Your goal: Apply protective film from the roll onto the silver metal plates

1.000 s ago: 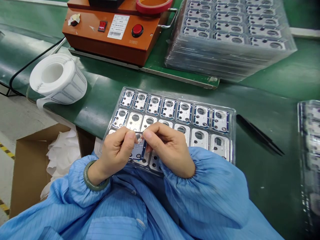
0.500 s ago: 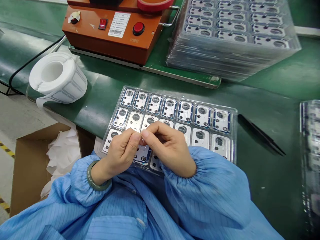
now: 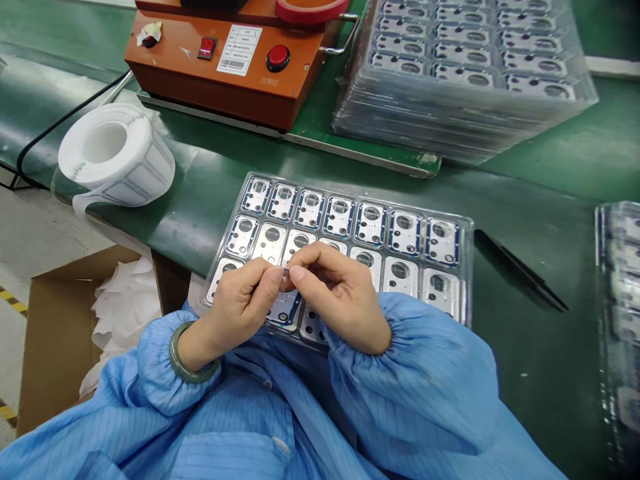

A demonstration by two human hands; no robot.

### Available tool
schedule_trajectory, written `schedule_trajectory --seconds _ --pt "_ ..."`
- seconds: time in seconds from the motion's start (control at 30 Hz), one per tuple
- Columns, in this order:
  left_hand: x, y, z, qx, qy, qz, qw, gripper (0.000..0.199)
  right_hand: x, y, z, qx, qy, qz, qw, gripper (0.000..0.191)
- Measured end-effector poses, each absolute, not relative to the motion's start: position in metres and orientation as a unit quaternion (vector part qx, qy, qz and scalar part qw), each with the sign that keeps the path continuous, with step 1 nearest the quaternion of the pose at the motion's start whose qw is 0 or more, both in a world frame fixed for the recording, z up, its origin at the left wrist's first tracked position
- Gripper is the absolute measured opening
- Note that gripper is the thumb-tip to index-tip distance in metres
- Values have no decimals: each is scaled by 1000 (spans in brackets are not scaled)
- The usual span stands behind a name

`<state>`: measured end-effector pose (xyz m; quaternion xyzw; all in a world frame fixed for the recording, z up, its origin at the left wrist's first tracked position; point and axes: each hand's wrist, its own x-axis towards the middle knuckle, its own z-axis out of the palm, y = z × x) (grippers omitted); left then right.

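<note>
Fingertips of the left hand (image 3: pixel 239 303) and right hand (image 3: pixel 345 297) nearly meet above a clear tray (image 3: pixel 468 287), each thumb and forefinger pinched closed on a small dark sliver (image 3: pixel 286 271), which appears to be a thin strip, though the fingers mostly hide it. Just below the 2 grips, near the tray's front, shows a blue-edged plate (image 3: pixel 284 310), partly covered by the hands. A green bangle (image 3: pixel 193 360) circles the left wrist, and loose blue sleeves (image 3: pixel 420 373) cover both forearms.

Around the hands, the tray holds rows of metal plates (image 3: pixel 371 222) with round windows, the far row showing 7, all edged in blue. Black tweezers (image 3: pixel 520 270) lie just right of the tray on the green counter (image 3: pixel 530 373), with a 2nd clear tray (image 3: pixel 620 300) of parts at the far right.

At left, a roll of white labels (image 3: pixel 150 170) sits on the counter above a cardboard box (image 3: pixel 55 340) of crumpled white paper (image 3: pixel 123 300). Beyond the tray stand an orange machine (image 3: pixel 215 93) with 1 round red button (image 3: pixel 278 58) and, to its right, a tall stack of clear trays (image 3: pixel 450 120) filled with similar plates.
</note>
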<state>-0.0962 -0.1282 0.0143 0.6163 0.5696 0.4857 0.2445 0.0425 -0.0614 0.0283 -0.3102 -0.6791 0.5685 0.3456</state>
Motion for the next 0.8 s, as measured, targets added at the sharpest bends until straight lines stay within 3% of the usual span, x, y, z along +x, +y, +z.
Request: schedule_trajectory --seconds 0.33,0.8 --pt "-98 -126 12 658 589 437 174 28 41 -59 28 -346 -689 559 304 7" --pt "-99 -126 12 644 590 450 184 28 43 -57 31 -340 -701 549 302 8"
